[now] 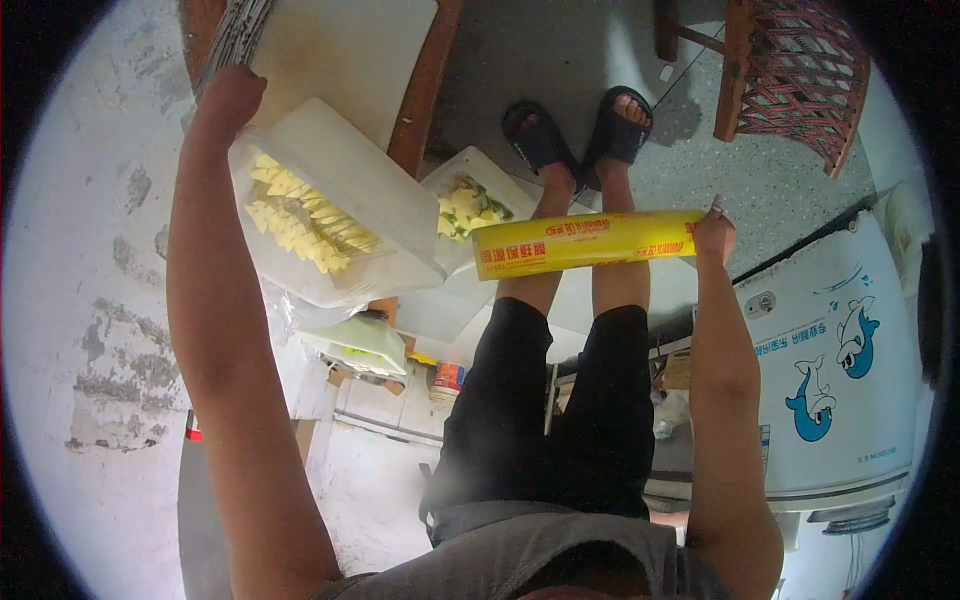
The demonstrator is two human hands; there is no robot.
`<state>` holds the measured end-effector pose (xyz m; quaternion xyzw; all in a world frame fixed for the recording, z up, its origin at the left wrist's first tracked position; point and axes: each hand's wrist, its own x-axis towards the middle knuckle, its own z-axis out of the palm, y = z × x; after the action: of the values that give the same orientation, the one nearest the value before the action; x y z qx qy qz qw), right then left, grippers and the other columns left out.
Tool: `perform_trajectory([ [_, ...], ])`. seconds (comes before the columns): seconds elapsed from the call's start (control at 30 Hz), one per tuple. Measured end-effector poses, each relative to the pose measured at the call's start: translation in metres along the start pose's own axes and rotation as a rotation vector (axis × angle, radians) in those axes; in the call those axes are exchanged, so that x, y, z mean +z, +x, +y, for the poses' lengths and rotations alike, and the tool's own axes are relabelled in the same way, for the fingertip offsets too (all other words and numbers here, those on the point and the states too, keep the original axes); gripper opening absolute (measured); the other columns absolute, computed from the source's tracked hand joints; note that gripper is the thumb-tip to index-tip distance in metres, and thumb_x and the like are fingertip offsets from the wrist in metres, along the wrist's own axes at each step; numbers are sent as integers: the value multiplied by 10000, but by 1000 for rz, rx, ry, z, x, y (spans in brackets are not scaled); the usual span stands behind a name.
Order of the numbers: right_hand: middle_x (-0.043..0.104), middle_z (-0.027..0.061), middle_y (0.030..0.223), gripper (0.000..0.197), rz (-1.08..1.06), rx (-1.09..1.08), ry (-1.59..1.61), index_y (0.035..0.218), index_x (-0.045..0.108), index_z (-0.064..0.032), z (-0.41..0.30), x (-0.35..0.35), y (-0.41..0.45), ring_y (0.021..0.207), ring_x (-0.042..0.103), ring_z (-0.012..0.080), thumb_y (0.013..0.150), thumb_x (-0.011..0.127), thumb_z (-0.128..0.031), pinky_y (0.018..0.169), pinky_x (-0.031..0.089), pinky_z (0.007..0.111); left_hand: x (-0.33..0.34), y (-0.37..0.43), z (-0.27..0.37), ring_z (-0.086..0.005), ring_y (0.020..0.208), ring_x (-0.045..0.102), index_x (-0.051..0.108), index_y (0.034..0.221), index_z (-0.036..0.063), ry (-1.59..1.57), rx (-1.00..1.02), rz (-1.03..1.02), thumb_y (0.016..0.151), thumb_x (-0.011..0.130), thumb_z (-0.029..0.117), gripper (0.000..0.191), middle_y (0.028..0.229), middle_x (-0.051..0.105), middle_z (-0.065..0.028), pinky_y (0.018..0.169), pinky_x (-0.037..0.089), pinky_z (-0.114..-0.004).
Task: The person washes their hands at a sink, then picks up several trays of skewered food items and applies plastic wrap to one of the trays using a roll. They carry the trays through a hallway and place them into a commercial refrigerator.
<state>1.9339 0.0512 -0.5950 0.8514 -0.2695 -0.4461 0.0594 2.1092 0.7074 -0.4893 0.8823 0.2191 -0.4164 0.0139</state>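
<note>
My right hand (715, 234) grips one end of a yellow roll of cling film (585, 244) with red printing. The roll lies nearly level across my view, above my shins. My left hand (231, 99) is curled at the far corner of a white plastic container (352, 157), beside a bundle of thin sticks (236, 34). Its fingertips are hidden, so I cannot tell what it grips. Inside the container are rows of pale yellow sliced food on skewers (300, 210). A second, smaller white container (472, 169) holds pale yellow pieces and greens, partly behind the roll.
A white cutting board (337, 60) lies on a wood-edged table (431, 82) ahead. A woven-seat chair (795, 82) stands far right. To my right is a white chest freezer (825, 337) with dolphin pictures. A peeling wall (112, 300) runs along my left.
</note>
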Motion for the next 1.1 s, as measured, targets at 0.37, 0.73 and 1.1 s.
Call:
perform_trajectory([
  [0.37,647,196,838,642,27,146,119,812,662,4,-30,-11,-2,796,632,332,943,253,-474,727,489,398,-10,-8,4,-303,717,601,615,876,-50,-70,-73,16,756,561,201,283,763,625,-204,670,463,-384],
  [0.73,636,209,957,681,90,484,453,935,636,66,21,-2,46,881,617,322,871,394,-567,738,472,397,-25,-13,6,-183,530,516,580,766,-20,-223,-160,-200,782,563,188,210,615,547,-78,499,423,-327],
  [1.1,642,172,836,669,217,576,810,882,643,52,41,-57,20,717,599,260,891,377,-562,653,464,375,-38,3,-14,-336,815,627,644,880,11,176,40,152,700,633,364,396,828,638,-208,716,490,-407],
])
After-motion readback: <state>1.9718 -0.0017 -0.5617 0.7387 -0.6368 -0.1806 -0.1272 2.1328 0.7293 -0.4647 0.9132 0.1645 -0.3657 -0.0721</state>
